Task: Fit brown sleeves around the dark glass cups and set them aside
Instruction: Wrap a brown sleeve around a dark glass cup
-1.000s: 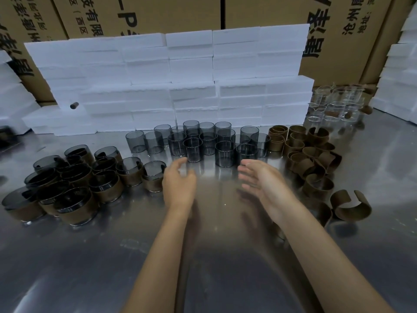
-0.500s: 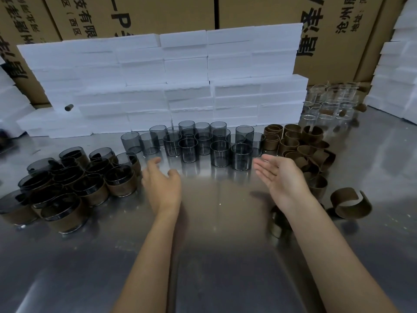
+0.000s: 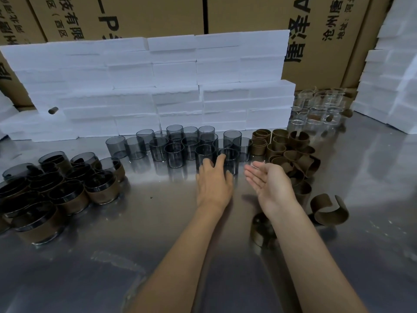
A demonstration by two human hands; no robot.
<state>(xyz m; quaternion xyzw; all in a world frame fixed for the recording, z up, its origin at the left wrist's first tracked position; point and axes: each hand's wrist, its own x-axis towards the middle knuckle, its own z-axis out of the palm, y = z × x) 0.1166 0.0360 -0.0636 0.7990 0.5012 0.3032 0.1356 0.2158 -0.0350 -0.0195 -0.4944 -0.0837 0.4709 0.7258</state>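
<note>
Head view: the left hand (image 3: 214,184) lies palm down at the front edge of the cluster of bare dark glass cups (image 3: 180,145), fingers extended; its fingertips (image 3: 222,157) touch the front cup (image 3: 230,160) of that cluster without closing round it. The right hand (image 3: 270,188) is just right of that cup, palm turned up and inward, fingers straight and relaxed, holding nothing and clear of the cup.

Positions relative to the cup cluster:
- Right: a heap of brown sleeves (image 3: 284,150), some rolled upright, some lying loose and overlapping.
- Front right, apart from the heap: one split sleeve (image 3: 329,211) lying open on the metal table (image 3: 112,267); another sleeve (image 3: 261,229) is partly hidden under the right forearm.
- Left and front left: sleeved cups (image 3: 67,184), packed together and touching.
- Behind: stacked white foam blocks (image 3: 158,86), with printed cardboard boxes (image 3: 146,16) behind them.
- Rear right: clear glass cups (image 3: 316,109)
</note>
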